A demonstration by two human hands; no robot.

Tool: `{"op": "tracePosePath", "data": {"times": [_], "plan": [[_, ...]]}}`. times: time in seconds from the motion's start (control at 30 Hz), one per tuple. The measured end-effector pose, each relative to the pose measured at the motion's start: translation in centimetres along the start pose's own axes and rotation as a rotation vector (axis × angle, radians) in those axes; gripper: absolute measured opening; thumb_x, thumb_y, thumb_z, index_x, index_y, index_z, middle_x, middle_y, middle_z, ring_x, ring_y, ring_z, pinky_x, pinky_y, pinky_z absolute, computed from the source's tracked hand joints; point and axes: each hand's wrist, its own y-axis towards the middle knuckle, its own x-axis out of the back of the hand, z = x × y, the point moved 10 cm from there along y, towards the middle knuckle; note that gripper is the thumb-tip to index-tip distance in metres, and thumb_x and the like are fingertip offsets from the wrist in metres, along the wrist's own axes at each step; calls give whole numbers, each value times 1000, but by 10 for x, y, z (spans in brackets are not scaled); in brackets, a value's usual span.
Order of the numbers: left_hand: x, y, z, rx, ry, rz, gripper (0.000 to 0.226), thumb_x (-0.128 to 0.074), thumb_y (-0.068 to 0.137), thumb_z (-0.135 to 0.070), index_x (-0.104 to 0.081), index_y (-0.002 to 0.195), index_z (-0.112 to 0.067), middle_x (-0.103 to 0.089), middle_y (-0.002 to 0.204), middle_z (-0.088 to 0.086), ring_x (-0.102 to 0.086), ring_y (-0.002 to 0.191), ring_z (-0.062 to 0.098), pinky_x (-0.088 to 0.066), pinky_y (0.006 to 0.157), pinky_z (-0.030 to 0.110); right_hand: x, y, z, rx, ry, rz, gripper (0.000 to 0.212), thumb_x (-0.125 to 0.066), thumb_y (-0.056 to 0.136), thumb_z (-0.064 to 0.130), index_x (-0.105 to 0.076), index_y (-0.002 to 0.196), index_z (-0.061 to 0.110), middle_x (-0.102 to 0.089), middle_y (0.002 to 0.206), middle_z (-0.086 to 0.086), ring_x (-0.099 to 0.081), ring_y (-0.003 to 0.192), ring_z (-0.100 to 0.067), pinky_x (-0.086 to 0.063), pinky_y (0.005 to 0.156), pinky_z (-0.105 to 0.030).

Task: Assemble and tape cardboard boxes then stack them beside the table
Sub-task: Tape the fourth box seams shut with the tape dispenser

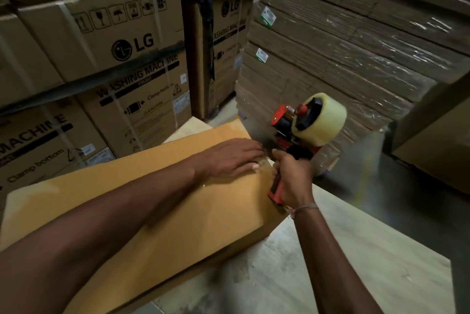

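Left, stacked washing-machine cartons (106, 41) behind; centre, one brown cardboard box (142, 201) lies on the pale table (356, 262), its top closed; left hand (229, 158) lies flat with straight fingers on the box's far right end, seemingly smoothing clear tape there. Right hand (292, 178) grips the red handle of the tape dispenser (305, 130) at the box's right edge; wrapped flat cardboard stacks (343, 46) behind. Judgement: taping of this box near done; stacking beside the table remains.

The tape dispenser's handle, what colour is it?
Red-orange, with black parts; the tape dispenser shows in the head view.
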Motion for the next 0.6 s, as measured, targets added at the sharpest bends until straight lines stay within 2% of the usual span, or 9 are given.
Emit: {"op": "tracePosePath", "data": {"times": [0.07, 0.17, 0.23, 0.3, 0.4, 0.47, 0.53, 0.57, 0.6], "plan": [[-4, 12, 13, 19, -27, 30, 42, -33, 113, -47, -59, 132, -21, -62, 128, 0, -56, 121, 16, -39, 115, 38, 0, 2, -2, 2, -6, -30, 50, -79, 63, 40, -75, 105, 12, -67, 78, -1, -62, 72, -21, -49, 68, -38], [-9, 33, 31, 58, -90, 147, 54, -27, 108, -63, -64, 119, -25, -64, 107, -6, -59, 95, 11, -52, 88, 39, 1, 3, -3, 24, 7, -83, 40, -79, 65, 38, -73, 94, 12, -65, 73, -2, -61, 68, -23, -47, 66, -37], [-8, 46, 38, 60, -139, 228, 57, -32, 103, -70, -68, 106, -26, -64, 92, -9, -57, 76, 7, -47, 67, 31, 5, 0, -2, 63, 0, -150, 37, -78, 69, 35, -74, 93, 7, -68, 75, -5, -62, 68, -24, -47, 64, -36], [-11, 54, 44, 67, -141, 321, 62, -38, 97, -77, -71, 96, -23, -66, 82, -9, -58, 67, 8, -41, 60, 29, 9, -2, -1, 95, -26, -210, 30, -77, 73, 31, -74, 88, 6, -69, 74, -8, -62, 67, -25, -46, 63, -36], [-26, 57, 52, 90, -57, 513, 86, -36, 82, -95, -76, 96, -21, -70, 78, -6, -65, 68, 16, -53, 65, 36, 10, -1, -1, 101, -78, -234, 22, -76, 80, 28, -73, 88, 7, -68, 74, -8, -64, 72, -27, -48, 65, -39], [-30, 57, 55, 70, 20, 574, 89, -33, 76, -100, -72, 88, -21, -70, 79, -4, -65, 73, 17, -56, 86, 45, 8, 1, -3, 84, -89, -220, 24, -76, 79, 30, -73, 89, 9, -67, 75, -8, -64, 74, -27, -48, 66, -40], [-23, 55, 66, 68, 85, 538, 81, -32, 81, -95, -71, 96, -26, -72, 99, -1, -65, 97, 17, -37, 116, 52, 7, 3, -7, 51, -89, -183, 23, -77, 75, 34, -71, 85, 15, -63, 70, -3, -60, 71, -26, -46, 67, -40], [-16, 52, 74, 109, 68, 474, 80, -32, 86, -90, -73, 108, -25, -71, 111, 2, -62, 112, 19, -31, 119, 51, 6, 4, -7, 35, -91, -159, 22, -77, 74, 35, -68, 83, 17, -60, 66, -1, -57, 67, -24, -45, 64, -39], [-5, 47, 84, 185, -22, 374, 74, -35, 92, -82, -72, 116, -23, -69, 118, 3, -59, 120, 21, -34, 116, 49, 6, 5, -7, 21, -91, -127, 21, -78, 77, 34, -66, 82, 17, -57, 63, 0, -55, 62, -21, -44, 60, -37]]}}
